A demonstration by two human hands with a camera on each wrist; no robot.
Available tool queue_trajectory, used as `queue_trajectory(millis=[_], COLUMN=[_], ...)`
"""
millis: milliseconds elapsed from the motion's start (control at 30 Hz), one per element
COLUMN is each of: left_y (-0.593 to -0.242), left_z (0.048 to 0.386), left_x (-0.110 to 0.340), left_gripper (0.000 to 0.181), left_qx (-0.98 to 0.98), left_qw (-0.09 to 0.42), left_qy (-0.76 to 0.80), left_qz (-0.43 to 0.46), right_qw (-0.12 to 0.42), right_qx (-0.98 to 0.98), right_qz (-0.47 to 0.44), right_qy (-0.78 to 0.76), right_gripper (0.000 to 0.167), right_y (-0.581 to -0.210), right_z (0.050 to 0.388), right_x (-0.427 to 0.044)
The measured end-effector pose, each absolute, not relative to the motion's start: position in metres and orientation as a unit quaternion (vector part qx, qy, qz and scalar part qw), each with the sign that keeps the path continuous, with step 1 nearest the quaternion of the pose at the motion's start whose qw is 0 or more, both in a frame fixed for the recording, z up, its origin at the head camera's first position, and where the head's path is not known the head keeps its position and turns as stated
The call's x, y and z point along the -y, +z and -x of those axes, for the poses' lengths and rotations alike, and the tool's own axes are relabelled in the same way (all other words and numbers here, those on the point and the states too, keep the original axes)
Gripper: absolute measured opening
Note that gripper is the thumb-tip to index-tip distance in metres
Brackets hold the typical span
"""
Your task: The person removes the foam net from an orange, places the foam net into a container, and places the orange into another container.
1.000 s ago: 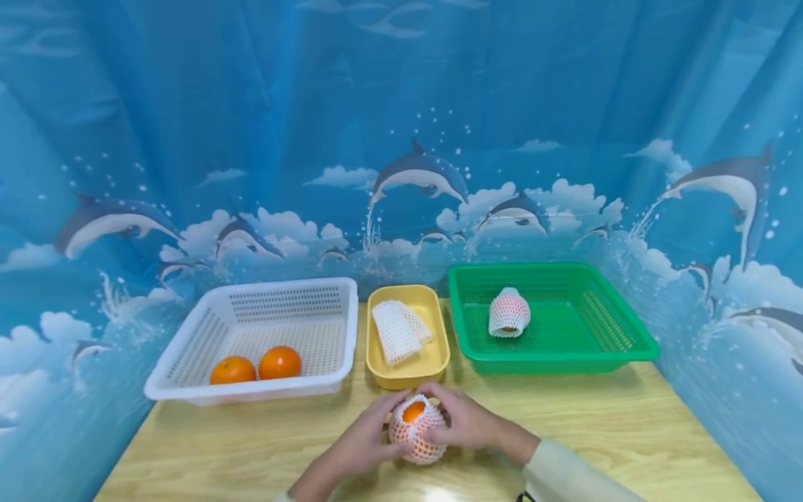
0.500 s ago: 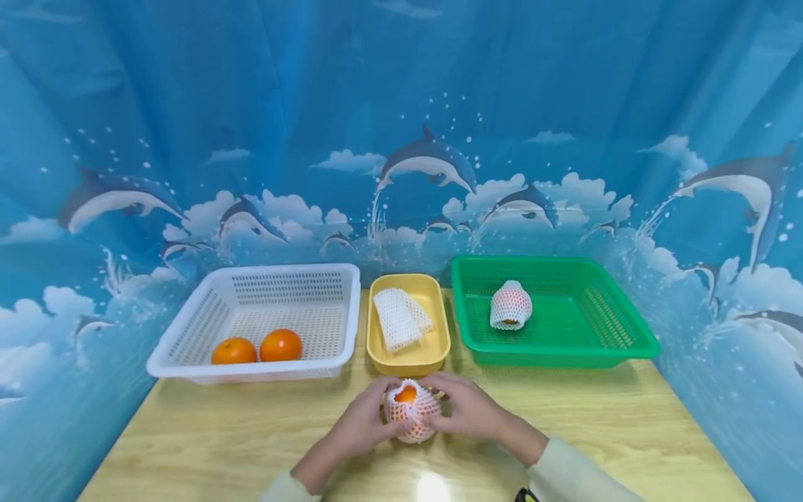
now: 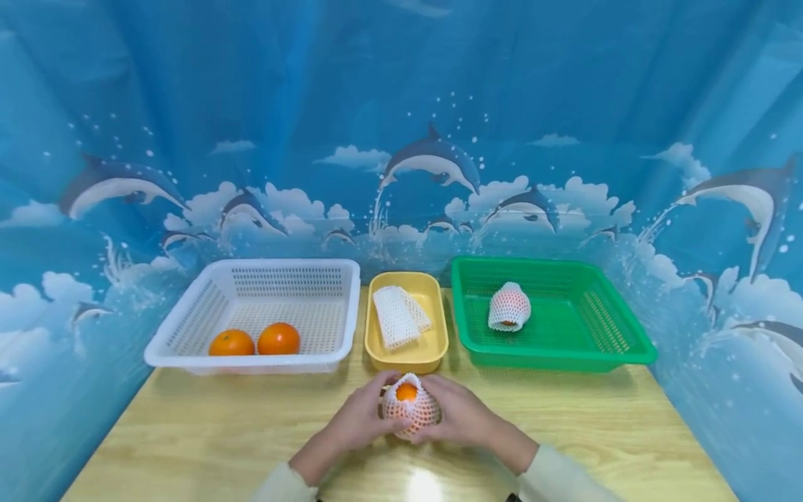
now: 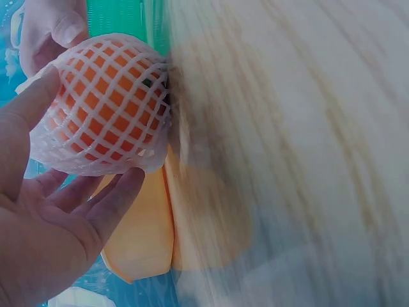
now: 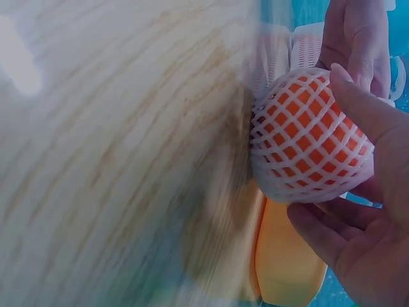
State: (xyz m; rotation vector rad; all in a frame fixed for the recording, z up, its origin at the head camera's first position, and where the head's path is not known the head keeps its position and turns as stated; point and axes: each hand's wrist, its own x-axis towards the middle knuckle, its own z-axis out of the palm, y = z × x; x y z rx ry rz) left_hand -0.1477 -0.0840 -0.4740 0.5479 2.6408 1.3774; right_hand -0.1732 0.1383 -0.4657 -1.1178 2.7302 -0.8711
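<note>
An orange in a white foam net sleeve sits low at the table's front middle, between both hands. Bare orange peel shows through the net's open top. My left hand grips its left side, thumb in front and fingers behind. On the right side, my right hand holds it the same way. Both wrist views show the netted orange close up, with thumb and fingers bent around it. Its underside appears to touch the table or hover just over it; I cannot tell which.
A white basket at the left holds two bare oranges. Flat foam net sleeves lie in a yellow tray just beyond the hands. At the right, a green basket contains one netted fruit.
The head view has shifted slightly. Both hands keep hold of the netted orange and have adjusted a little on it; the net's top rim now stands in a peak. Baskets and tray are unchanged.
</note>
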Motion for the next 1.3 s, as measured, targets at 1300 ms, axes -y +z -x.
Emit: queue_trajectory(millis=[1300], left_y=[-0.469], left_z=[0.155], left_x=[0.088], left_gripper=[0.049], left_qx=[-0.879], left_qw=[0.017], left_qy=[0.42], left_qz=[-0.226], right_qw=[0.054], right_qx=[-0.897], right_qz=[0.313], right_qy=[-0.307], right_gripper=[0.074], right_y=[-0.466], right_z=[0.174], right_x=[-0.141])
